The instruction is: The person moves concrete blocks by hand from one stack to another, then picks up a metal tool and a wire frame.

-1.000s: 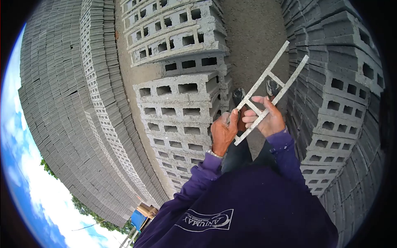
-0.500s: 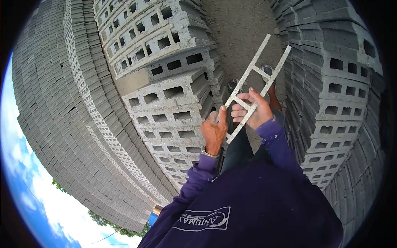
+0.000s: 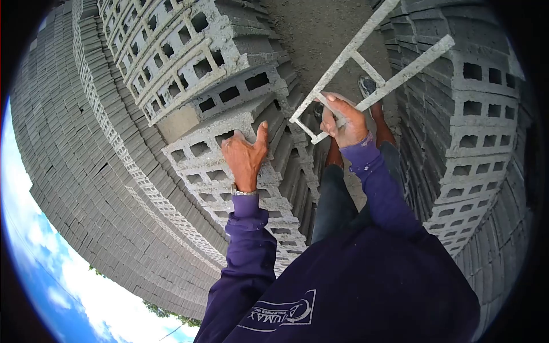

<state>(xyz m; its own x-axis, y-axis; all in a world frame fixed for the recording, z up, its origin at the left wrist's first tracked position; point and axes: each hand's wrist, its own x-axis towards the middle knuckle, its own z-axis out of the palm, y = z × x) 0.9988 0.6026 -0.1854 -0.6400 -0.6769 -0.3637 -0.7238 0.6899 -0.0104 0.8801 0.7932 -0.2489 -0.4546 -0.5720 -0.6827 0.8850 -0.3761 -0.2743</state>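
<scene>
Right hand [image 3: 347, 121] holds ladder-shaped frame [image 3: 369, 69] by near end, other end pointing far. Left hand [image 3: 246, 157] half-curled over hollow block [image 3: 189, 151] on left stack [image 3: 274, 204]; whether gripping, cannot tell.

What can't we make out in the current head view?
Head view:
- Frame: one long bar's tip, cut off by the top edge.
- Left hand: fingertips, hidden behind the hand itself; contact with the block unclear.
- Part of the other bar, hidden by the right hand.
</scene>
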